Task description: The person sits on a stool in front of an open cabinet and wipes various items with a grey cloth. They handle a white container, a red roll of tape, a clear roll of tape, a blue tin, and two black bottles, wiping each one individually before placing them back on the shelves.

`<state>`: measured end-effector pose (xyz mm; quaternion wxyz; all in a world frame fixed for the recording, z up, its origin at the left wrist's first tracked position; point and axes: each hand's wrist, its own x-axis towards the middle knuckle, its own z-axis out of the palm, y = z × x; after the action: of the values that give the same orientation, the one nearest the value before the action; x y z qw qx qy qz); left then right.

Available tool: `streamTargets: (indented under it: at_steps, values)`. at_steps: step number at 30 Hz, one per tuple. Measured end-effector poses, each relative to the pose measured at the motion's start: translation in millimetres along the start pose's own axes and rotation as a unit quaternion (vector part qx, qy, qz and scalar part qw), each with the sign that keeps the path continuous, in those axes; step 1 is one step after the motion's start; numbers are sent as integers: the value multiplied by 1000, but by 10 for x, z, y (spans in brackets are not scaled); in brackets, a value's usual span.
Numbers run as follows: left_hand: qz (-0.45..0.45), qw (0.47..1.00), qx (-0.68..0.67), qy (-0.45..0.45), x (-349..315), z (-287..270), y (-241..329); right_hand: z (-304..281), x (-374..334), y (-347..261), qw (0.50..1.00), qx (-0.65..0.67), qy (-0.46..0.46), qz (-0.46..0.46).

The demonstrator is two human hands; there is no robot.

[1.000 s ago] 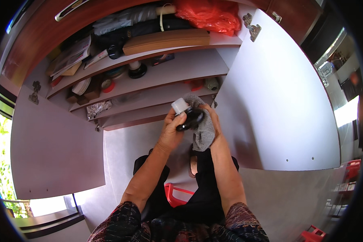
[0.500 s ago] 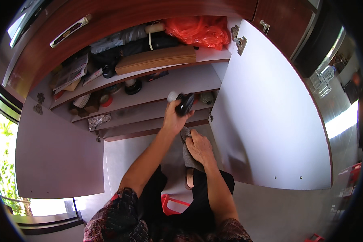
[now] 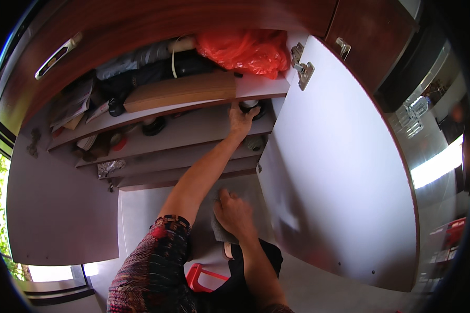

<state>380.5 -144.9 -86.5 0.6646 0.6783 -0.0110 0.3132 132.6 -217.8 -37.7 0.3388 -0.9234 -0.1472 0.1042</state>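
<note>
My left hand (image 3: 240, 122) reaches into the right end of the cabinet's middle shelf, just under the upper board. Its fingers are wrapped round a glossy black object with a white top (image 3: 249, 104), whose kind I cannot tell, partly hidden by the hand. Nearer to me, above the floor, my right hand (image 3: 236, 215) is closed, slightly blurred, with a grey cloth (image 3: 222, 230) hanging below the fingers. That cloth is close to my bare ankle (image 3: 228, 250) and the black trouser leg (image 3: 263, 266).
Both cabinet doors stand open, the right door (image 3: 350, 172) and the left door (image 3: 62, 203). A red plastic bag (image 3: 245, 52) and a long brown box (image 3: 183, 93) fill the top shelf. Lower down are a jar (image 3: 254, 143) and crumpled foil (image 3: 110, 167). A red stool (image 3: 195, 276) is below me.
My left hand has carried the black object forward, from in front of the shelves onto the middle shelf's right end. My right hand stays low with the grey cloth. The view has shifted slightly.
</note>
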Motion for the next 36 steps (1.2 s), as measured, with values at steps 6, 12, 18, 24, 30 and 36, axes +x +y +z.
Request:
streamTargets:
  at_steps: [6, 12, 18, 24, 30, 36]
  values:
    - [29, 991, 128, 10, 85, 188, -171, -1, 43, 38, 1000, 12, 8, 2]
    - [66, 981, 184, 14, 181, 222, -439, 30, 27, 40, 1000, 21, 7, -9]
    - [59, 966, 240, -81, 134, 156, -228, 42, 14, 99, 1000, 17, -1, 1]
    - [157, 943, 294, -4, -452, -514, 225, -64, -1, 37, 1000, -13, -5, 8]
    - [143, 907, 335, 209, -644, -1847, 301, 79, 5, -109, 998, -26, 39, -34]
    - [64, 867, 442, 221, -84, -2458, 134, 180, 52, -284, 998, -41, 18, -47]
